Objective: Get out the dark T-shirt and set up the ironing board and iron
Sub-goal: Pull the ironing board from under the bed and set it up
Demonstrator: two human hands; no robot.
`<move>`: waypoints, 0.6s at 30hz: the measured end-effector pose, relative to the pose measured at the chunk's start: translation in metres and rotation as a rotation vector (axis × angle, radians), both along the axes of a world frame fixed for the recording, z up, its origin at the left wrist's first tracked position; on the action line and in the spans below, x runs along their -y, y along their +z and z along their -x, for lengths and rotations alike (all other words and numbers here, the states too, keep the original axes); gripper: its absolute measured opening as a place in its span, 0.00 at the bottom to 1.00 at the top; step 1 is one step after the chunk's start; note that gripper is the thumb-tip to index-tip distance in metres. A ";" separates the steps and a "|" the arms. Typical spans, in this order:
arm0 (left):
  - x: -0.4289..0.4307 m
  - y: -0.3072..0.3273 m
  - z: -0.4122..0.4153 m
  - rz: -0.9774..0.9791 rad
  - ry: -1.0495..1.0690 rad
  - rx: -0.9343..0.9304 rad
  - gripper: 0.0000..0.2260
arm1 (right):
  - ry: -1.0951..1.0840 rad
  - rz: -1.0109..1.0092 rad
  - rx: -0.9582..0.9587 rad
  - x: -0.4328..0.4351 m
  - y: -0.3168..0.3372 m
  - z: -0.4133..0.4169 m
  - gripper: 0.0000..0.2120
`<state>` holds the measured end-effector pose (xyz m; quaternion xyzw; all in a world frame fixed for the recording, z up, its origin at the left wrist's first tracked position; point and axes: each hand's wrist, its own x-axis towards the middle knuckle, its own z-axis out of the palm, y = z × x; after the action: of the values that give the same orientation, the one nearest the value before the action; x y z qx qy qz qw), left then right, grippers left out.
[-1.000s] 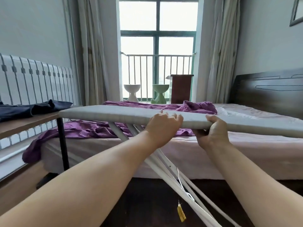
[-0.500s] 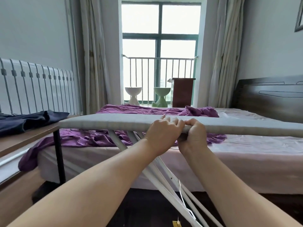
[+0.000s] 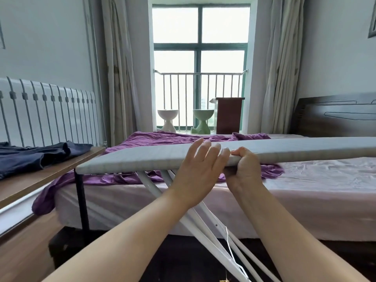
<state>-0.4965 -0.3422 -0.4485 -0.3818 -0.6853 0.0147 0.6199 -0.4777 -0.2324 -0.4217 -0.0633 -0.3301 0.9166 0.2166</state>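
Across the whole right and middle of the frame lies the bed point(image 3: 315, 190), a purple sheet point(image 3: 162, 137) rumpled over its far side. Right in front of it is the ironing board point(image 3: 142, 159), up off the floor and running almost level from centre-left out past the right edge. It looks raised to working height and set alongside the bed to leave standing room. At far left is the table point(image 3: 30, 186), and on it the dark T-shirt point(image 3: 40, 157) lies bunched, out and waiting within reach of the board's nose. No iron shows anywhere, so that part appears not yet done. Below the board its white legs point(image 3: 205, 235) cross and splay down toward the bottom edge, spread to carry it. Now the hands, both at the near edge, mid-frame. The left hand point(image 3: 200, 171) lies over the top with fingers straight and loose, pressing rather than clutching, likely steadying the surface. The right hand point(image 3: 244, 174) has a firm grip, thumb on top and fingers curled under the rim. It may be working a height catch there, though the underside is hidden. A thin white cord point(image 3: 228, 241) dangles beside the legs.
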 end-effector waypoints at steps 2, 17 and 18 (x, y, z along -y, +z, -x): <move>0.009 -0.014 -0.005 -0.005 -0.059 -0.063 0.11 | 0.009 0.024 -0.008 -0.001 0.002 0.000 0.08; 0.000 -0.022 -0.010 -0.410 0.521 1.034 0.18 | 0.016 0.044 0.003 -0.006 0.003 -0.008 0.06; -0.003 -0.025 -0.010 -0.433 0.480 1.015 0.20 | 0.009 0.047 0.004 -0.008 0.005 -0.009 0.06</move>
<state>-0.4866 -0.3392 -0.4733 -0.0406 -0.9502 -0.1699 0.2583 -0.4686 -0.2245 -0.4172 -0.0687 -0.3093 0.9249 0.2103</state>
